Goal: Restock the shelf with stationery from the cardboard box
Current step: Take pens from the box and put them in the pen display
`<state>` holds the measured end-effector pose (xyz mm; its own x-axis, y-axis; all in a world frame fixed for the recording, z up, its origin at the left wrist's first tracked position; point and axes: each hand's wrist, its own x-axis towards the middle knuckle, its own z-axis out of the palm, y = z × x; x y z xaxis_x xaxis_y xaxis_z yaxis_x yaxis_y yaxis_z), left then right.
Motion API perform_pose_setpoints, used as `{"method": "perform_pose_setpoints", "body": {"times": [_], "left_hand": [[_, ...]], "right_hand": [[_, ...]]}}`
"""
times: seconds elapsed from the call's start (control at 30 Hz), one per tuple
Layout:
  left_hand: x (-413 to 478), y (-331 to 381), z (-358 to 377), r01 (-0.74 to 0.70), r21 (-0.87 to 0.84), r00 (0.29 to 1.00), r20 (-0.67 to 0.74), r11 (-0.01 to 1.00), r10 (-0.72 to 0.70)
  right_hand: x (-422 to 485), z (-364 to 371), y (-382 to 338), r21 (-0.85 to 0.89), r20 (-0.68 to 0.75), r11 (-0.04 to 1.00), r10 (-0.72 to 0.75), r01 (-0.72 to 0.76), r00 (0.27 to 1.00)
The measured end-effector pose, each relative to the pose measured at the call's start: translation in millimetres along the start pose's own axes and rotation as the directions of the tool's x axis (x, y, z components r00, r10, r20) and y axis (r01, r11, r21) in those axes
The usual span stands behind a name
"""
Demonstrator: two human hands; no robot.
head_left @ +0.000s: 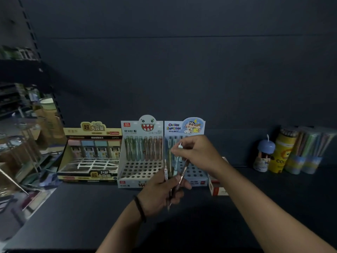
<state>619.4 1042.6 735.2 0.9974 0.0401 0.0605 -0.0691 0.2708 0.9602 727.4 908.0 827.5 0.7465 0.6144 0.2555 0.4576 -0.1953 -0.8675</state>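
My left hand (160, 193) grips a small bundle of pens (166, 175) upright in front of the display boxes. My right hand (197, 152) pinches the top of one pen (180, 145) from that bundle, just in front of the blue cartoon pen display box (184, 127). That box has a perforated holder with some pens standing at its back; my hands hide most of it. To its left stands the monster-face pen display box (141, 161) with a row of pens and many bare holes. The cardboard box is not in view.
A yellow display box of lead refills (91, 154) stands at the left on the dark shelf (91, 216). A small red-and-white carton (218, 189) lies right of the blue box. Pencil tubes (284, 152) stand at the far right. Cluttered shelving fills the left edge.
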Motion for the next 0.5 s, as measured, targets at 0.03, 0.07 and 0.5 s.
{"method": "perform_pose_setpoints", "body": {"times": [0.03,0.07,0.5], "left_hand": [[1.3,-0.4,-0.1,-0.001,0.008,1.000,0.004,1.000,0.001],[2.5,-0.7,-0.4,0.000,0.015,1.000,0.010,1.000,0.000],[-1.0,-21.1,-29.5,-0.043,-0.160,0.983,-0.183,0.986,0.013]], "right_hand": [[0.4,-1.8,-0.6,0.005,0.008,1.000,-0.001,0.001,1.000],[0.4,-4.2,-0.9,0.017,0.019,1.000,0.000,0.000,1.000],[48.0,-18.6,22.3,-0.187,-0.298,0.981,-0.108,0.053,0.949]]}}
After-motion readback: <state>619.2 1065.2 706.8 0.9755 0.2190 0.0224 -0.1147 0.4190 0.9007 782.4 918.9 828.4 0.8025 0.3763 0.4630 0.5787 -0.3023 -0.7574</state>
